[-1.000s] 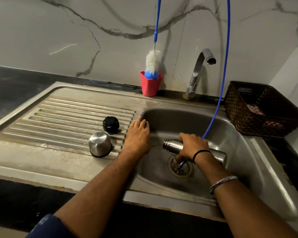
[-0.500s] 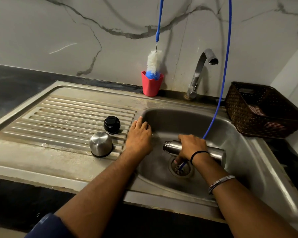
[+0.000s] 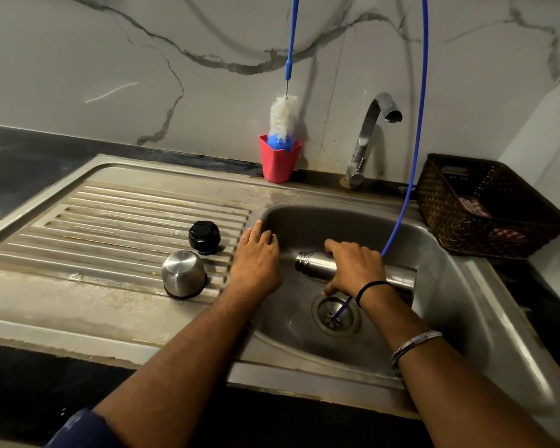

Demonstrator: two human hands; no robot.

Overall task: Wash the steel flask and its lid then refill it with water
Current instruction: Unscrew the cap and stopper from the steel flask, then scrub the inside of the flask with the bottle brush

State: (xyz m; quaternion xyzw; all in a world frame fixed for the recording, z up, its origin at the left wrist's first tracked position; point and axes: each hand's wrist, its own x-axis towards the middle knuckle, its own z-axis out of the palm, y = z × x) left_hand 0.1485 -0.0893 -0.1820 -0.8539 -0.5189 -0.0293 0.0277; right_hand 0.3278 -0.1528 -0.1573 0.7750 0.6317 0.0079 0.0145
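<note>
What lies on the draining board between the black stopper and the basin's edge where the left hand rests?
Nothing: in the head view only bare steel ridges of the draining board separate the black stopper from the left hand.

A steel flask (image 3: 314, 262) lies on its side in the sink basin, open mouth pointing left. Its steel cup lid (image 3: 183, 274) sits upside down on the drainboard, just in front of the black stopper (image 3: 204, 237).

White-and-blue bottle brush (image 3: 283, 122) standing in red plastic cup (image 3: 279, 161); dark brown woven basket (image 3: 485, 208) sitting right of curved steel tap (image 3: 367, 134).
</note>
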